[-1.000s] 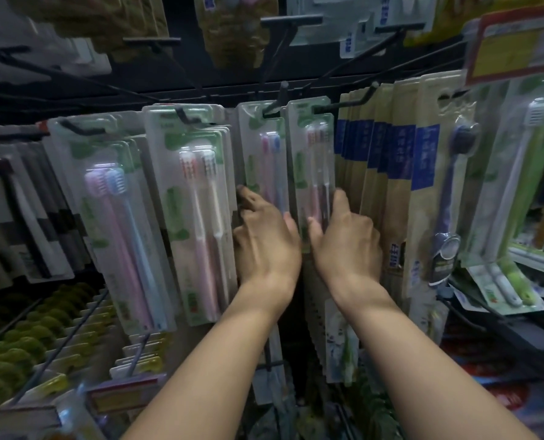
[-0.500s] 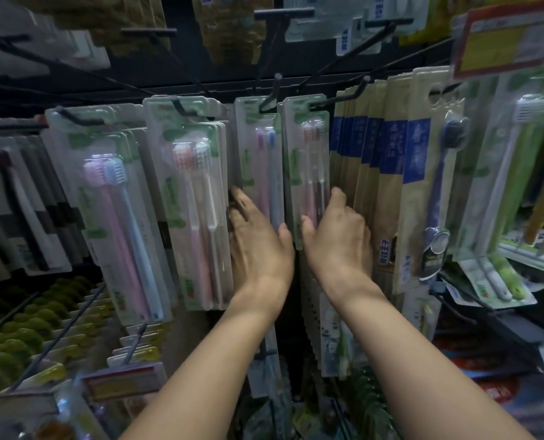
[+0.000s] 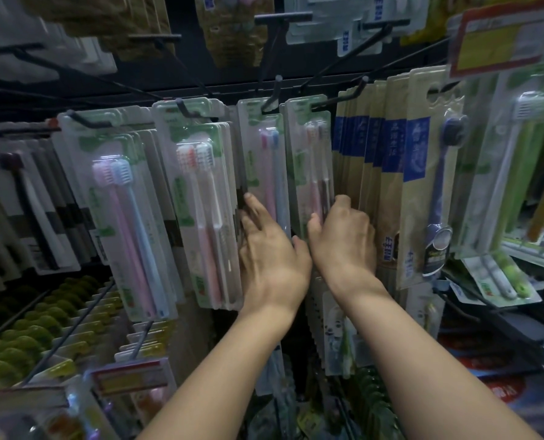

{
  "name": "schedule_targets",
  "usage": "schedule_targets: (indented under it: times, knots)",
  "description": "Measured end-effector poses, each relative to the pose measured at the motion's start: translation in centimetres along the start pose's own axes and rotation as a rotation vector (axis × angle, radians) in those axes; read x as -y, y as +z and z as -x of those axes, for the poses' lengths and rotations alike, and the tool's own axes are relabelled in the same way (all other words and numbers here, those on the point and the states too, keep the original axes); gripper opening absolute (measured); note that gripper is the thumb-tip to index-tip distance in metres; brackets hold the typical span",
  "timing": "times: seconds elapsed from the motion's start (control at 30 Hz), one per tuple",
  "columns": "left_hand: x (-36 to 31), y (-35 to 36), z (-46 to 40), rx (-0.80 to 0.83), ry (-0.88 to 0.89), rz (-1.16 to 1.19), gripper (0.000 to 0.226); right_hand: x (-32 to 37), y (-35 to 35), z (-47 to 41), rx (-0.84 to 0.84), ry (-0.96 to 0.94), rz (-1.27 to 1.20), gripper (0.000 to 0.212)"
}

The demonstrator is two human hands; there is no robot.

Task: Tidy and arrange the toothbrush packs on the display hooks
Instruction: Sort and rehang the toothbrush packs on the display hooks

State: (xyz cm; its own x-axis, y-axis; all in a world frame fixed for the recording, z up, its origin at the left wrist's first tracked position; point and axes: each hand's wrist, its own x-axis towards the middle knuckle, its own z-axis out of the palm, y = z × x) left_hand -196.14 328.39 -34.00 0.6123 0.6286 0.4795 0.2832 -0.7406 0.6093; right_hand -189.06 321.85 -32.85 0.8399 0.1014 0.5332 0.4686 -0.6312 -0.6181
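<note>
Clear twin toothbrush packs with green cards hang in rows on black display hooks. My left hand (image 3: 269, 246) lies flat with fingers spread on the lower half of the pink-and-blue pack (image 3: 264, 160) in the middle row. My right hand (image 3: 343, 236) has its fingers curled around the lower edge of the neighbouring pink-and-brown pack (image 3: 310, 160). Both packs hang from their hooks (image 3: 272, 100). Two more rows of similar packs (image 3: 197, 198) hang to the left.
Beige packs with blue labels (image 3: 391, 160) hang tightly just right of my right hand. A dark-blue brush pack (image 3: 435, 198) and green-handled packs (image 3: 518, 173) hang further right. Black-and-white packs (image 3: 32, 201) hang far left; yellow-green packs (image 3: 26, 338) and a price tag (image 3: 127, 376) sit below.
My right hand's fingers have curled tighter around the pink-and-brown pack's edge. The view has shifted slightly; both hands stay on the same packs.
</note>
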Motion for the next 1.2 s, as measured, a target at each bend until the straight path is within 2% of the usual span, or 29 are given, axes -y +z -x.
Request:
schedule_targets:
  times: [0.33,0.5,0.63,0.9,1.07,1.2]
  knots:
    - [-0.9,-1.0,1.5,-0.009,0.060,0.041,0.090,0.1,-0.1,0.0,0.009,0.003,-0.016,0.028]
    - [-0.9,-1.1,2.0,-0.044,0.070,0.037,0.079,0.1,-0.1,0.3,0.001,-0.038,-0.002,0.054]
    - [-1.0,-1.4,2.8,-0.060,0.085,0.054,0.070,0.0,-0.2,0.9,-0.034,-0.130,0.017,0.063]
    - [-1.3,-3.5,5.3,-0.019,0.273,0.121,0.051,-0.2,-1.1,2.9,-0.293,-0.401,-0.158,0.037]
    - [-0.7,-5.4,6.2,-0.023,0.402,0.138,0.044,0.2,-2.5,4.6,-0.280,-0.363,-0.164,0.024]
    - [0.2,-7.5,6.9,-0.058,0.485,0.120,0.058,1.0,-3.3,5.8,-0.308,-0.458,-0.183,0.020]
